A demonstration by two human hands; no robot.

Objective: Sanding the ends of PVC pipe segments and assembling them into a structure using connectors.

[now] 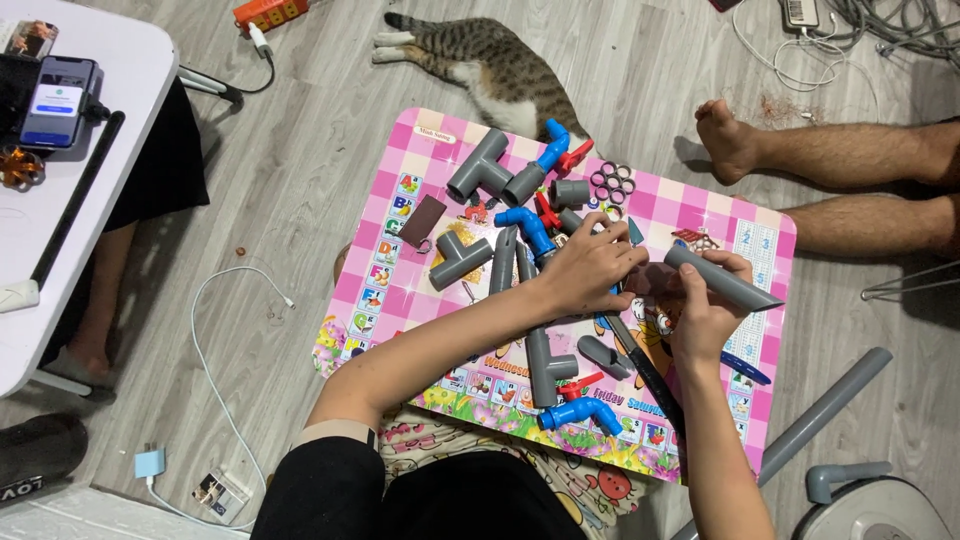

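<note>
Grey plastic fills the scene; nearest the camera, at about six o'clock on the pink chequered board (405,215), a blue valve (578,412) lies beside a long grey pipe assembly (540,355) with an elbow at its end; just above, at the middle of the board, the right hand (705,305) is closed around a short grey pipe (722,279) whose slanted cut end points toward three o'clock; the left hand (590,268) sits just beside it at nine o'clock, fingers curled down onto the small parts near the pipe's inner end, though what they pinch I cannot tell; a black hose (652,375) runs from under the hands toward five o'clock; farther out, toward eleven o'clock, lie a grey tee fitting (458,260) and a larger grey tee (482,165), with a blue elbow valve (553,143) at twelve o'clock and a cluster of dark rings (612,183) near it; beyond the board's far edge a tabby cat (490,65) stretches on the wooden floor (300,150); another person's bare legs (860,185) lie at two o'clock; a white table (80,190) with a phone (58,100) stands at ten o'clock.
</note>
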